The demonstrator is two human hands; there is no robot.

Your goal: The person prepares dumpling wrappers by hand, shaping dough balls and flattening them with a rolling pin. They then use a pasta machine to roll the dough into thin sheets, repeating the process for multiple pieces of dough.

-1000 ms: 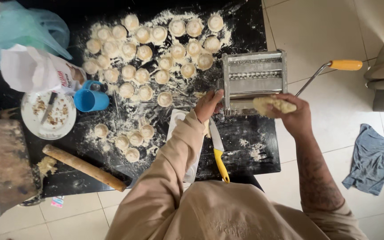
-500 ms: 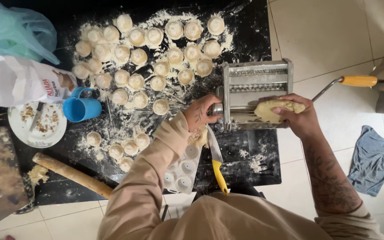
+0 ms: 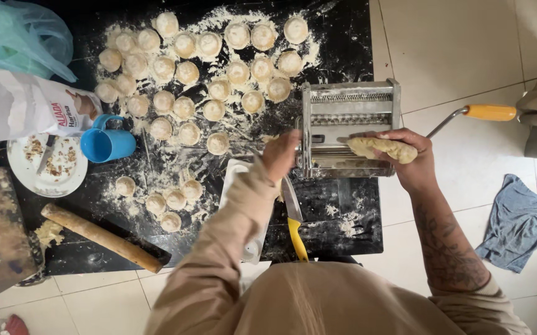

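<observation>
A metal pasta roller (image 3: 349, 118) stands on the right part of the black floured table (image 3: 343, 223), its crank ending in a yellow handle (image 3: 489, 112). My right hand (image 3: 408, 162) holds a flattened strip of pale dough (image 3: 381, 147) over the roller's near side. My left hand (image 3: 281, 155) rests against the machine's left side, near its knob; I cannot tell whether it grips it. Several round dough pieces (image 3: 203, 74) lie in flour to the left of the machine.
A yellow-handled knife (image 3: 294, 220) and a white mould tray (image 3: 243, 205) lie near the front edge. A blue mug (image 3: 106, 144), a flour bag (image 3: 26, 108), a white plate (image 3: 48, 164) and a wooden rolling pin (image 3: 101, 237) are at the left. A blue cloth (image 3: 520, 220) lies on the tiled floor.
My left hand has moved up against the left side of the roller. My right hand has kept the dough at the machine, and the view has shifted slightly.
</observation>
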